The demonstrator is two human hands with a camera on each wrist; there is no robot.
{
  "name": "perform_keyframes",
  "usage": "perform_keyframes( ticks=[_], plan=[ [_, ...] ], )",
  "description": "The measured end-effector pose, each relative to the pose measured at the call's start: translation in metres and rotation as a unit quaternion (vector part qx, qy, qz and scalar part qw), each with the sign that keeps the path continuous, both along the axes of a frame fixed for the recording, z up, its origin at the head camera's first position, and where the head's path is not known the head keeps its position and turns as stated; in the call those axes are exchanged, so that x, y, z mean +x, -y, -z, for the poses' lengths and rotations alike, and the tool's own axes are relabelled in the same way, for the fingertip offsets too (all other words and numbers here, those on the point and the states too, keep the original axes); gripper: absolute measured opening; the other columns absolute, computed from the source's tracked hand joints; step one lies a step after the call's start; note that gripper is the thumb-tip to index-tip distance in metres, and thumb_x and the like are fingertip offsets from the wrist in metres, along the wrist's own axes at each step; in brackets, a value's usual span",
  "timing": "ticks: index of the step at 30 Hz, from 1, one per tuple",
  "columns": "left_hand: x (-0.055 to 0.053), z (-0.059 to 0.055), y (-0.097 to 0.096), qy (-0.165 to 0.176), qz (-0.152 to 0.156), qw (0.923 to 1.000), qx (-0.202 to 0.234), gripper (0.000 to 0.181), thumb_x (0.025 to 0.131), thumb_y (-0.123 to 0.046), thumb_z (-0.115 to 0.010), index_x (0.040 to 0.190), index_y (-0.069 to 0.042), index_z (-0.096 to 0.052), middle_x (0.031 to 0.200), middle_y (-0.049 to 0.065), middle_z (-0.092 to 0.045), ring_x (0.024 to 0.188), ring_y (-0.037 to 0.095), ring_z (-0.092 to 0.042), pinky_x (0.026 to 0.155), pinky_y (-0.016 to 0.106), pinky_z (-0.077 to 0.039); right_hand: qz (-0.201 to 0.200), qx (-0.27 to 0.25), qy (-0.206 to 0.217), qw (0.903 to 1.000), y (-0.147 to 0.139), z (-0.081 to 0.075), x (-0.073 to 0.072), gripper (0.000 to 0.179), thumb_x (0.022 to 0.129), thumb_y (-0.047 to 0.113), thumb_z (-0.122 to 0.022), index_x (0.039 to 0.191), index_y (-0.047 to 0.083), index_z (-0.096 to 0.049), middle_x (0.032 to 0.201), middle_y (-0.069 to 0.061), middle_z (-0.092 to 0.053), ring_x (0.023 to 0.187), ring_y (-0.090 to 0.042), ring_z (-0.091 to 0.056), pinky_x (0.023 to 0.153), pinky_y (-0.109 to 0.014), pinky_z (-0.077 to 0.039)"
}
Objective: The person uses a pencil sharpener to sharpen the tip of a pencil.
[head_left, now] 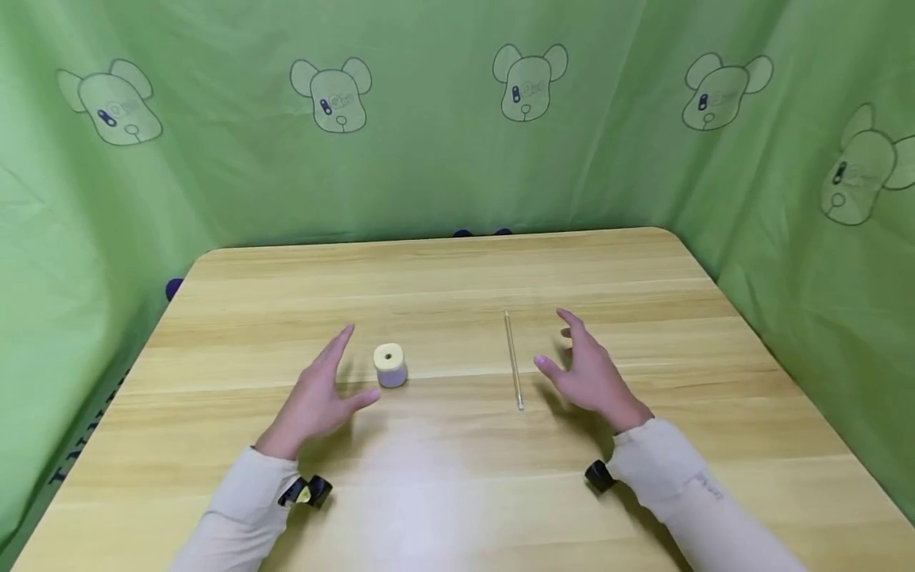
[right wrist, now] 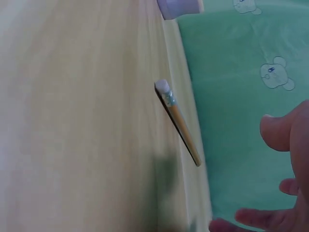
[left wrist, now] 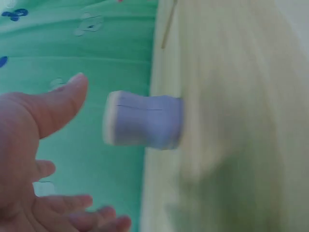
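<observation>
A small pencil sharpener [head_left: 390,367], lilac below with a cream top and a dark round hole, stands upright on the wooden table [head_left: 457,278]. Just left of it is my left hand [head_left: 320,397], thumb and fingers spread apart, nothing in them. In the left wrist view the sharpener [left wrist: 145,120] shows its waisted side, slightly blurred. To its right lies a pencil [head_left: 513,361], its white eraser end toward me. My right hand [head_left: 589,373] hovers right of the pencil, fingers loosely spread and empty. The right wrist view shows the pencil's eraser and metal ferrule [right wrist: 169,98] close up.
Green curtains [head_left: 429,175] printed with bear faces hang behind the table and along both sides. Each sleeve cuff carries a black wrist camera [head_left: 599,477]. Light glares off the table's near middle.
</observation>
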State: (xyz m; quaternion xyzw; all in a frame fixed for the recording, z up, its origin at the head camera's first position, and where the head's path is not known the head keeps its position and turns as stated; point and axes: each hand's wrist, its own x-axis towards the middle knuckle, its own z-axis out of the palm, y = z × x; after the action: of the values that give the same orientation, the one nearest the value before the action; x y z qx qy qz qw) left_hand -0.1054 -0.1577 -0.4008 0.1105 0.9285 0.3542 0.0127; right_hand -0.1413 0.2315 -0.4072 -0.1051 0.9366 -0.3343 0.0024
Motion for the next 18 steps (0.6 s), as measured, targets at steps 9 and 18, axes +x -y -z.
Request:
perform_keyframes(
  ticks=[9, 18],
  plan=[
    [-0.015, 0.010, -0.015, 0.050, -0.001, 0.9956, 0.079, 0.096, 0.078, -0.019, -0.083, 0.153, -0.008, -0.024, 0.147, 0.025, -0.035, 0.125, 0.043, -0.047, 0.094, 0.049, -0.047, -0.029, 0.011, 0.050, 0.9982, 0.007, 0.008, -0.019, 0.075, 0.095, 0.034, -0.062, 0.150, 0.005, -0.020, 0.120, -0.027, -0.056, 0.096, -0.032, -0.061, 0.085, -0.052, -0.048],
    [-0.028, 0.008, -0.027, 0.060, 0.002, 0.9967, 0.055, 0.094, 0.078, -0.019, -0.083, 0.151, -0.007, -0.026, 0.145, 0.026, -0.038, 0.122, 0.042, -0.050, 0.096, 0.052, -0.045, -0.026, 0.018, 0.076, 0.9966, 0.017, 0.006, -0.036, 0.070, 0.095, 0.032, -0.063, 0.146, 0.002, -0.025, 0.095, -0.011, -0.057, 0.073, -0.021, -0.054, 0.073, -0.038, -0.046]
  ],
)
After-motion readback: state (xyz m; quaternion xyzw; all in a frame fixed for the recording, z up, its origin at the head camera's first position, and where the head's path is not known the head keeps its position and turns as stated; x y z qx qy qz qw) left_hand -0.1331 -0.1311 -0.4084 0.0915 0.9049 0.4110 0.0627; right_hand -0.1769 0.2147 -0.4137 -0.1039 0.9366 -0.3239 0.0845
